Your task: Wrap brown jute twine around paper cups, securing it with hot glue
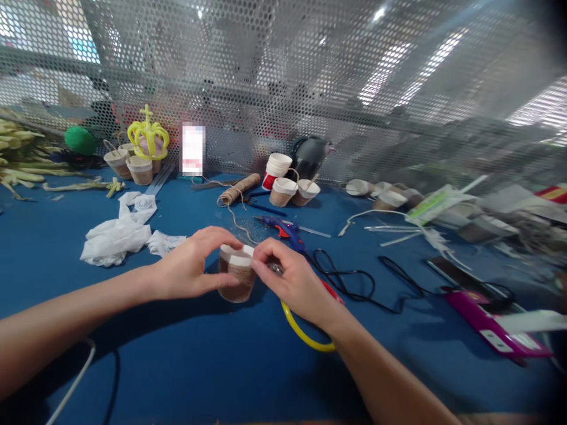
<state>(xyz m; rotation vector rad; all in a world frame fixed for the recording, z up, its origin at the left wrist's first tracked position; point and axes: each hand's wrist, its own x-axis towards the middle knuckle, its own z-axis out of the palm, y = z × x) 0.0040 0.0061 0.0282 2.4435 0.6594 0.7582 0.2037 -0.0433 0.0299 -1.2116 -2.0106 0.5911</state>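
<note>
A small brown cup with a white rim [239,274] stands on the blue table between my two hands. My left hand [197,265] curves around its left side, thumb at the front and fingers at the rim, closed on it. At the right of the rim, my right hand [287,274] has thumb and fingertips pinched together against the white edge. A blue glue gun [290,233] lies just behind my right hand, and a yellow and red ring [305,339] is partly under that hand. Crumpled white cloth [116,238] lies left of my left hand.
Behind the cup lie a twine roll [240,189] and more cups [283,192]. A yellow crown [149,139] and a phone [194,149] stand at the back left. Black cable [354,273] runs right towards a purple power strip [494,327]. A perforated metal screen [248,88] bounds the table.
</note>
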